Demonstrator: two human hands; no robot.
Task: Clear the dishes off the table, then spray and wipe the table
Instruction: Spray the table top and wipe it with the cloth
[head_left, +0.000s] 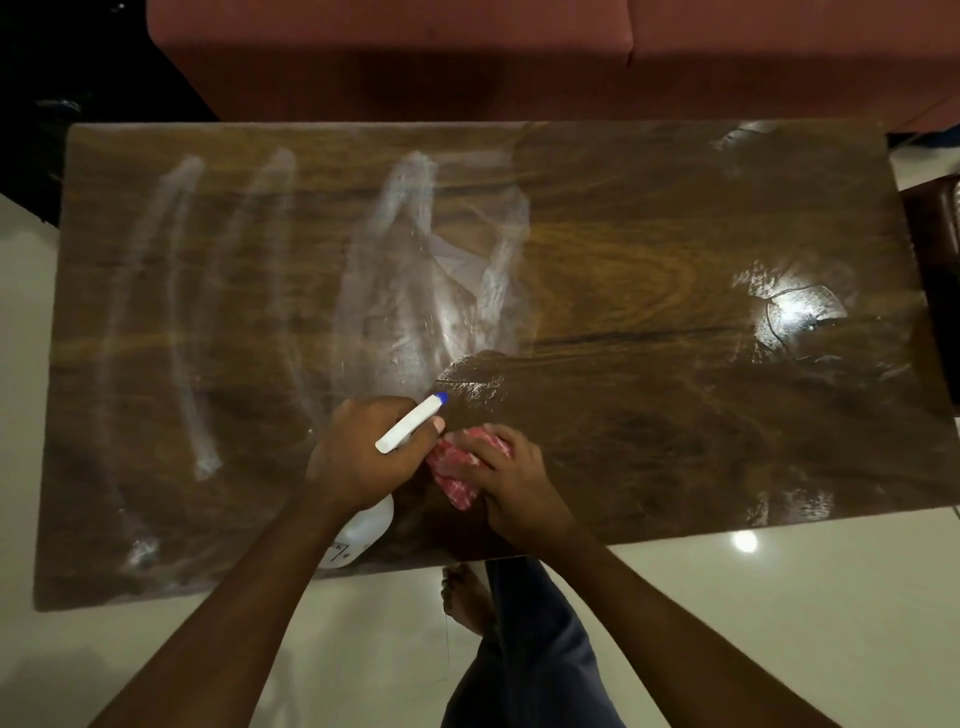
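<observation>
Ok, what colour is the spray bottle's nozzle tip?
Blue nozzle tip on a white spray bottle, seen in the head view.

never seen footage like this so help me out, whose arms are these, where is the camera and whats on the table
There is no machine here: a person wears one wide-angle camera on the head, so this single picture looks forward and down at their own arms. The left hand grips a white spray bottle with a blue nozzle. The right hand holds a red and white cloth against the wooden table. White streaks of spray or wiping cross the table's left half, and its right half looks wet and shiny. Beyond the table stands a reddish sofa.
</observation>
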